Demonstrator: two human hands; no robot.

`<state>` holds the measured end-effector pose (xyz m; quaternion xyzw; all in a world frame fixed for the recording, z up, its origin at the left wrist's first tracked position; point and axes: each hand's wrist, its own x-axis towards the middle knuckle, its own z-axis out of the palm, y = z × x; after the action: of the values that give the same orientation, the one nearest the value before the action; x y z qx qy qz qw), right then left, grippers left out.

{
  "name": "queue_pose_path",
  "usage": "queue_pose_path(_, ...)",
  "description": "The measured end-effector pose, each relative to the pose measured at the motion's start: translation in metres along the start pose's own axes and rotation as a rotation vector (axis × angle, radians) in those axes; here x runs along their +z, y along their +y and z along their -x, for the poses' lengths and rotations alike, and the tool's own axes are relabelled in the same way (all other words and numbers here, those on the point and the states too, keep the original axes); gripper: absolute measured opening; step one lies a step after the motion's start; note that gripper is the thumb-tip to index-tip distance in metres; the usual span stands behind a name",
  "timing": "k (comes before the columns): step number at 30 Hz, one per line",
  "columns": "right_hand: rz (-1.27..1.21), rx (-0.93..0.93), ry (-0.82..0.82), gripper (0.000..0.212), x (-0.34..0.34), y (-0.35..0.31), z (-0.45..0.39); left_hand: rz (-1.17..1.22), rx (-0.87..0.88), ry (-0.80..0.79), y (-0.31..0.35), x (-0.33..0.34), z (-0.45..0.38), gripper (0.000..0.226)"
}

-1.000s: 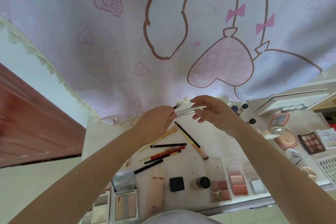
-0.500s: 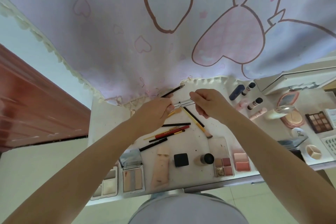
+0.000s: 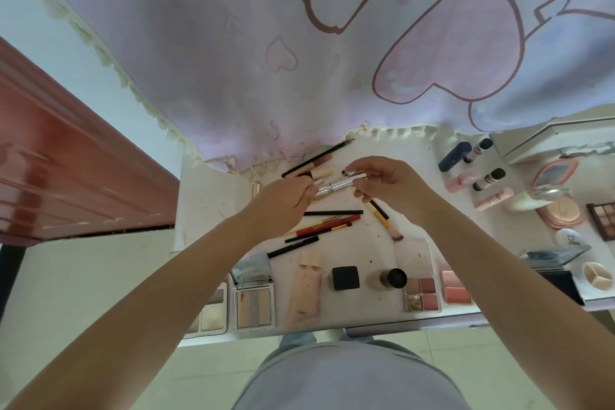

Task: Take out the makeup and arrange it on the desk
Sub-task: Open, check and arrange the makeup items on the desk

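Nearest, along the worktop edge, palettes sit in a row with a black compact among them; beyond the compact lie pencils, one red pencil amid them; above those, both hands hold a silver tube off the surface, the left hand pinching one end, the right hand pinching the other; the step looks like inspecting or capping it; next it likely needs laying beside the pencils; farther back hangs a curtain.
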<state>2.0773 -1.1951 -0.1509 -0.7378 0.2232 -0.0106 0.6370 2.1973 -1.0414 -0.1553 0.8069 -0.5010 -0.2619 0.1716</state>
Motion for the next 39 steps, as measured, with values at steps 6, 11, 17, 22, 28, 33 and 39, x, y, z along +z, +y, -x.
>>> queue_pose_path(6,0.045,0.171,0.114,0.028,0.010,0.017,-0.012,0.355,-0.254,0.099,-0.027,0.000,0.001,0.019)
queue_pose_path(11,0.491,0.344,0.073,0.032,0.011,0.044,-0.022,0.499,-0.704,0.278,-0.087,0.005,-0.003,0.018)
queue_pose_path(17,0.786,0.379,-0.088,0.031,0.018,0.062,-0.024,0.189,-1.024,0.108,-0.125,0.027,-0.004,0.031)
queue_pose_path(22,0.911,0.276,-0.152,0.032,0.026,0.058,-0.036,0.219,-1.060,0.033,-0.124,0.037,-0.010,0.028)
queue_pose_path(28,1.144,0.121,-0.229,0.035,0.049,0.052,-0.073,0.269,-0.973,-0.018,-0.122,0.041,-0.010,0.026)
queue_pose_path(33,1.337,0.104,-0.333,0.042,0.076,0.050,-0.105,0.238,-0.952,0.011,-0.125,0.041,-0.004,0.030)
queue_pose_path(39,1.551,0.068,-0.427,0.028,0.088,0.041,-0.124,0.180,-0.886,-0.016,-0.126,0.036,-0.001,0.031)
